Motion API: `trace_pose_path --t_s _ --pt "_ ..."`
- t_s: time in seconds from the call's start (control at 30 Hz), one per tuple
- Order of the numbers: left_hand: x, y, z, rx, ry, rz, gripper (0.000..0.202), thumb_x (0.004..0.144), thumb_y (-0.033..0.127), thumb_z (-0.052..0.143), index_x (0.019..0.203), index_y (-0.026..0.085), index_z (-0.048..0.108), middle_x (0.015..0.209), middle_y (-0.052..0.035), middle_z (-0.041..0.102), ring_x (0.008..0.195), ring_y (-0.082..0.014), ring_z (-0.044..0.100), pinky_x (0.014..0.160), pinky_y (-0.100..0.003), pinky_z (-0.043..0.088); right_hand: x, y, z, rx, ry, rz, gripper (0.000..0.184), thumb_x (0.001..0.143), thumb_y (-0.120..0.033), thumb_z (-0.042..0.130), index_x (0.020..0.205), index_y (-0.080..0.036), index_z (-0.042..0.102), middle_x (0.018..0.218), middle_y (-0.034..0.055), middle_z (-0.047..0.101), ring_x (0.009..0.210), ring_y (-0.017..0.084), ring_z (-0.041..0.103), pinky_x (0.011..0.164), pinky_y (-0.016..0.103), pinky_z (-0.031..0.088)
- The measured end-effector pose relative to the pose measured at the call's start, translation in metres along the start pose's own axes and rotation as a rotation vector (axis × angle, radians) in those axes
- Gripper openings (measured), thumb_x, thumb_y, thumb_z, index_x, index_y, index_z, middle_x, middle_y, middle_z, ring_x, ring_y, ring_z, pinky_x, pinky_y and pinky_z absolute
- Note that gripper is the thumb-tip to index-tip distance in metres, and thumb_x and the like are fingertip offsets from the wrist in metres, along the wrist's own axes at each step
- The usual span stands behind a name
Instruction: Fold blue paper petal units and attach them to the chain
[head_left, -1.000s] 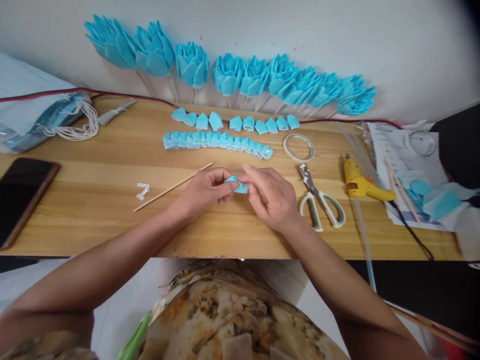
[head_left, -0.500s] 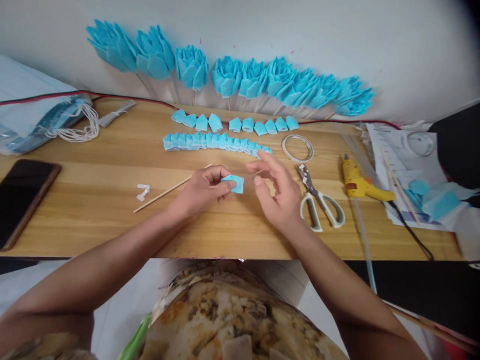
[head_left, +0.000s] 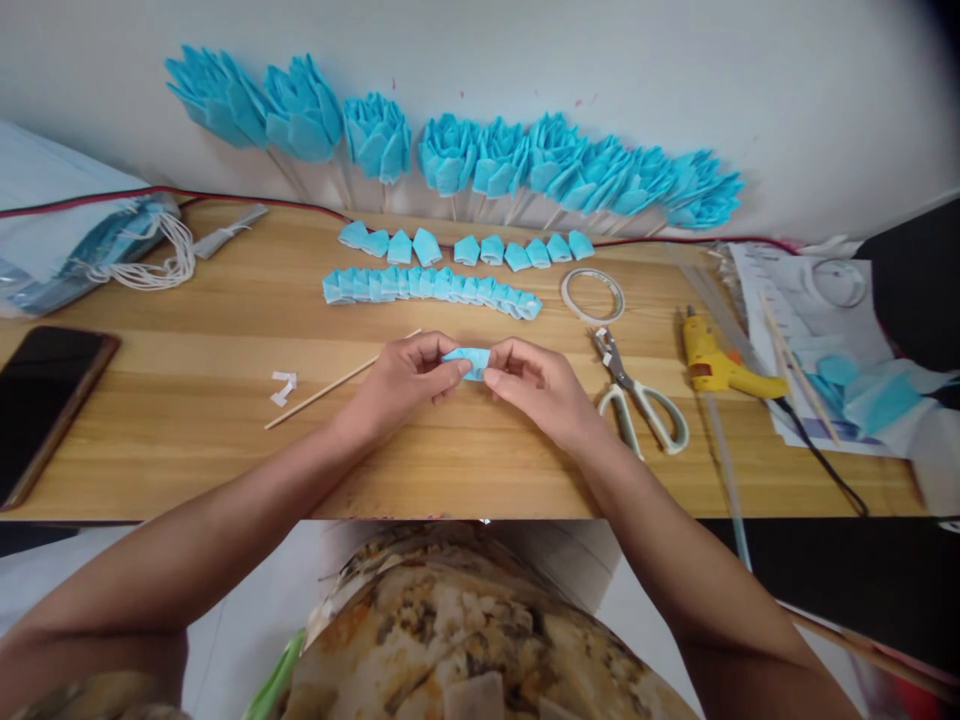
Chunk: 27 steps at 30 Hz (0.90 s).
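Between both hands is a small folded blue fabric petal [head_left: 475, 362], held above the near middle of the table. My left hand [head_left: 409, 378] pinches its left end between thumb and fingers, and my right hand [head_left: 534, 382] grips the right end the same way. The fingers cover both ends of it. A thin wooden stick [head_left: 322, 392] lies on the table beside my left hand, its far end close to the knuckles. Beyond the hands runs an overlapping row of folded blue petals [head_left: 431, 285]. Behind that, separate folded petals [head_left: 466, 249] lie in a looser line.
Scissors [head_left: 637, 390] lie right of my right hand, below a roll of tape [head_left: 592, 295]. Farther right is a yellow glue gun [head_left: 720, 365]. Several blue fabric flowers [head_left: 450, 155] on sticks lean against the wall. A phone [head_left: 52, 400] and white paper scraps [head_left: 283, 387] are at left.
My right hand has come down and inward from above the petal row and closed on the petal's right end. My left hand keeps its hold. The view has shifted slightly.
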<state>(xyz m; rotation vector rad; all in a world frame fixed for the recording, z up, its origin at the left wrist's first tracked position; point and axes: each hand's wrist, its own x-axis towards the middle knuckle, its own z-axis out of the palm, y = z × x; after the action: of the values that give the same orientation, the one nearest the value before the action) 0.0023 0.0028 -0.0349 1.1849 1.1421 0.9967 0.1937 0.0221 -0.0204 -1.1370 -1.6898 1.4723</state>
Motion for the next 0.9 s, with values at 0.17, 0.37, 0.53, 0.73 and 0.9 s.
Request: trace_pose_path --t_s 0.17,0.37,0.53,0.73,0.9 --pt "-0.0003 0.0018 0.0005 0.012 -0.019 -0.015 0.025 0.079 0.039 0.073 0.074 0.017 0.061 0.059 0.003 0.057 0.053 -0.0089 0.05 0.054 -0.022 0.04 0.0016 0.0049 0.001 -0.039 0.022 -0.003 0.016 0.082 -0.033 0.066 0.078 -0.019 0.06 0.065 -0.0034 0.055 0.061 0.01 0.048 0.057 0.024 0.037" --pt "-0.0002 0.0005 -0.0002 0.004 -0.022 -0.024 0.026 0.079 0.039 0.072 0.074 0.017 0.06 0.06 0.003 0.057 0.053 -0.0085 0.049 0.053 -0.021 0.04 0.0016 0.0087 -0.002 0.1 -0.017 0.03 0.019 0.084 -0.036 0.064 0.077 -0.019 0.064 0.069 -0.0007 0.063 0.065 0.012 0.056 0.064 0.026 0.046" --pt "-0.0011 0.0022 0.0003 0.05 -0.01 -0.003 0.026 0.079 0.039 0.073 0.074 0.016 0.061 0.059 0.0035 0.056 0.054 -0.0084 0.047 0.053 -0.021 0.037 0.0011 0.0059 -0.0024 0.091 -0.031 0.027 0.029 0.087 -0.043 0.063 0.073 -0.018 0.064 0.07 0.0005 0.063 0.067 0.012 0.057 0.065 0.026 0.046" --pt "-0.0021 0.0036 0.0007 0.05 -0.032 -0.016 0.028 0.079 0.041 0.075 0.073 0.017 0.062 0.058 0.0036 0.056 0.053 -0.0083 0.047 0.053 -0.021 0.036 0.0006 0.0036 0.0005 -0.006 0.013 0.009 0.025 0.081 -0.039 0.067 0.07 -0.019 0.057 0.061 -0.0034 0.053 0.059 0.01 0.045 0.057 0.025 0.033" --pt "0.0006 -0.0018 -0.0028 -0.171 -0.084 -0.1 0.031 0.082 0.046 0.073 0.079 0.016 0.066 0.063 -0.0003 0.062 0.055 -0.0109 0.054 0.053 -0.023 0.042 -0.0002 0.002 -0.0001 -0.03 0.065 -0.008 0.02 0.079 -0.033 0.065 0.069 -0.019 0.055 0.06 -0.0036 0.052 0.058 0.01 0.043 0.056 0.025 0.033"
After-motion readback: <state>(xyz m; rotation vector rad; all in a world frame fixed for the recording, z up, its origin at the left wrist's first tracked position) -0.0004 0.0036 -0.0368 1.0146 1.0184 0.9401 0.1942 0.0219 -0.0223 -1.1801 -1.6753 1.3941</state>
